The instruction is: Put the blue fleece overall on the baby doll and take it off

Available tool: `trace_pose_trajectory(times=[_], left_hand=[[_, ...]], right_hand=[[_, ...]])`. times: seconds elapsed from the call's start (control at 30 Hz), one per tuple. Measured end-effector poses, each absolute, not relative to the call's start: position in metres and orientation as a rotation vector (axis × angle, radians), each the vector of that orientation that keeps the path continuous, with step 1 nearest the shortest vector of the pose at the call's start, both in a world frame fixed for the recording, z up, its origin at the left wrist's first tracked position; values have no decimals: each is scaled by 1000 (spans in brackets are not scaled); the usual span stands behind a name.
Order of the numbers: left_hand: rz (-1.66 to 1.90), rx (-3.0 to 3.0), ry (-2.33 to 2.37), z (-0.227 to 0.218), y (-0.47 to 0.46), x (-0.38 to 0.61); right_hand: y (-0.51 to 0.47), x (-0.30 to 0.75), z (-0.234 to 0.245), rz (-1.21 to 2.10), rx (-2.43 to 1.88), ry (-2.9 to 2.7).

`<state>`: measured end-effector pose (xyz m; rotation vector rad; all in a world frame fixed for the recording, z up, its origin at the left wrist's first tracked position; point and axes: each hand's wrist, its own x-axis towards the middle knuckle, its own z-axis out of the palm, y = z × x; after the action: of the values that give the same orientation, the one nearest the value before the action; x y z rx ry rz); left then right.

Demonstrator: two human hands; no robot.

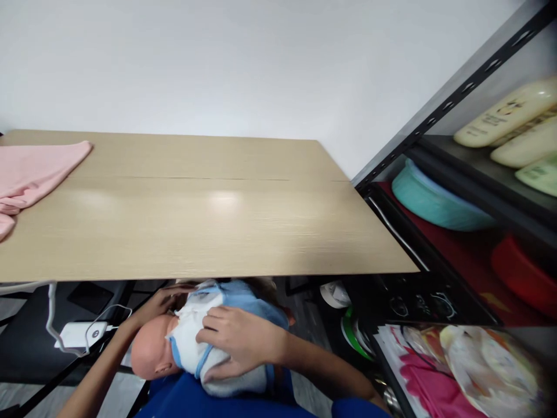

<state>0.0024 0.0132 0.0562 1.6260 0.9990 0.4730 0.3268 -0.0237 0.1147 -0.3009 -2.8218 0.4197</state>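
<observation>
A bald baby doll [150, 348] lies across my lap, its head to the left, wearing a white and light-blue outfit [204, 313]. My right hand [237, 339] rests flat on the front of the outfit, fingers apart and a little bent, thumb toward the lower side. At the doll's far side, by its shoulder and arm, my left hand [169, 299] is curled against it. Part of those left fingers is hidden by the doll and the table edge.
The wooden table [217, 232] overhangs the doll's far side. On its left end lies a pink cloth [39, 174]. A white power bank [82, 335] with cables sits at lower left. A right-hand rack holds bottles [509, 113], a teal basin [435, 200] and a red basin [526, 273].
</observation>
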Motion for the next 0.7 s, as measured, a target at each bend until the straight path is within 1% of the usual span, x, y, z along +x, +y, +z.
trace_pose_trajectory(times=[0.13,0.23,0.3,0.4,0.5,0.7], left_hand=[[369,1631,1017,67,5,-16],[391,1771,789,89,-13,2],[334,1899,653,101,-23,20],[161,2014,672,110,-29,40],[130,2040,724,104,-23,45],[305,1999,776,71,0,29]], right_hand=[[-32,315,119,349,-310,-2869],[-41,317,129,384,-290,-2919],[-45,321,137,427,-305,-2959],[-52,329,147,492,-373,-3007],[-56,338,150,497,-412,-3033],[-61,368,138,267,-331,-2917]])
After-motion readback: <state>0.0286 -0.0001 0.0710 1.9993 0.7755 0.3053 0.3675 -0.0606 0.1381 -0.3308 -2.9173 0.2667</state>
